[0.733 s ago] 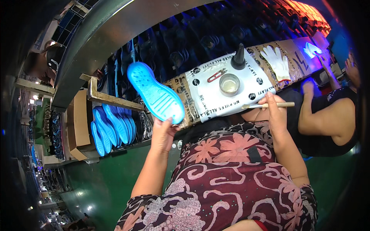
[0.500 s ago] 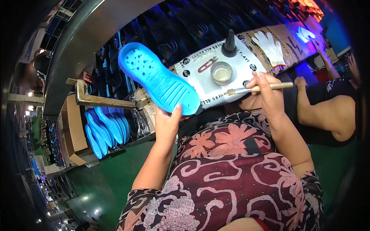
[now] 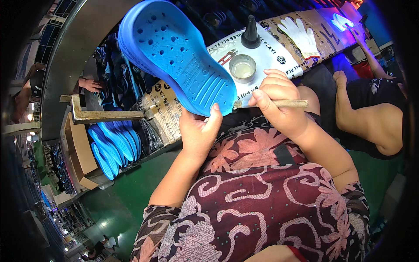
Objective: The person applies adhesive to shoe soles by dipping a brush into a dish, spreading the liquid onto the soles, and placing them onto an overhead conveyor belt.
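A blue foam shoe sole point(image 3: 185, 65), with holes through its wide end and ridges near its heel, is tilted up in my left hand point(image 3: 198, 131). My left thumb lies over the heel edge, and the other fingers are hidden beneath it. In my right hand point(image 3: 279, 102) is a thin brush point(image 3: 294, 103) with a pale wooden handle. Its bristle tip is at the heel's right edge, seemingly touching it. Just beyond the brush, a small round cup point(image 3: 242, 69) of pale liquid rests on a white printed sheet point(image 3: 274, 52).
A black pointed-nozzle bottle point(image 3: 250, 37), red-handled snips point(image 3: 227, 57) and a white glove point(image 3: 300, 37) lie beyond the cup. At left are a metal bar point(image 3: 107, 115), stacked blue soles point(image 3: 115, 146) and a cardboard box point(image 3: 80, 153). Another person point(image 3: 366, 113) sits at right.
The sole has come up closer to the camera and tilted. My right hand has moved left with the brush, from beside the cup to the heel edge. Another hand shows at far left.
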`<state>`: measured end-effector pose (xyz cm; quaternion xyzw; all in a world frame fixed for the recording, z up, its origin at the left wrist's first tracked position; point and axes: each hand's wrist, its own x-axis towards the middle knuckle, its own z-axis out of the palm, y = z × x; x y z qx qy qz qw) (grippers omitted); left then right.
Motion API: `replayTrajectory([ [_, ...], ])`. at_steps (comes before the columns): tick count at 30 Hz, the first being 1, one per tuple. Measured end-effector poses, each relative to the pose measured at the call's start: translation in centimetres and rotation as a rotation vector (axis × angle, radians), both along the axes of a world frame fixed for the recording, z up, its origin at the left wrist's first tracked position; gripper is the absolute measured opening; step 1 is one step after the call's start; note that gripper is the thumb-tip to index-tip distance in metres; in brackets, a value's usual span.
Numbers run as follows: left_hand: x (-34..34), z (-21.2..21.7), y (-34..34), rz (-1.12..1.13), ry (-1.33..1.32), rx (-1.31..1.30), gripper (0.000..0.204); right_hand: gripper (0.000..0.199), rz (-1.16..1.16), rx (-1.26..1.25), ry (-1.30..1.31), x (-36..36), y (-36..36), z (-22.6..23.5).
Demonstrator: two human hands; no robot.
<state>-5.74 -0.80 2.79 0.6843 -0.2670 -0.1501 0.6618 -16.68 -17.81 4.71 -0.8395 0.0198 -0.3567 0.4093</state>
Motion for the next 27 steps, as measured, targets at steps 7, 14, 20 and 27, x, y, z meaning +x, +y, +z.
replayTrajectory([
  [7, 0.2, -0.4, 0.3, 0.005, -0.052, 0.009, 0.037, 0.024, -0.106, -0.012, 0.068, -0.9, -0.8, 0.2],
  [14, 0.0, -0.3, 0.1, -0.016, -0.038, -0.042, 0.036, 0.02, 0.003, -0.074, -0.008, -0.7, -0.2, -0.1],
  [20, 0.1, -0.6, -0.1, 0.034, -0.071, -0.051, 0.038, 0.024, -0.073, 0.011, 0.052, -1.3, -0.5, 0.3],
  [27, 0.1, -1.0, -0.3, 0.055, -0.114, -0.066, 0.04, 0.026, -0.013, -0.039, 0.004, -0.8, -0.3, 0.2],
])
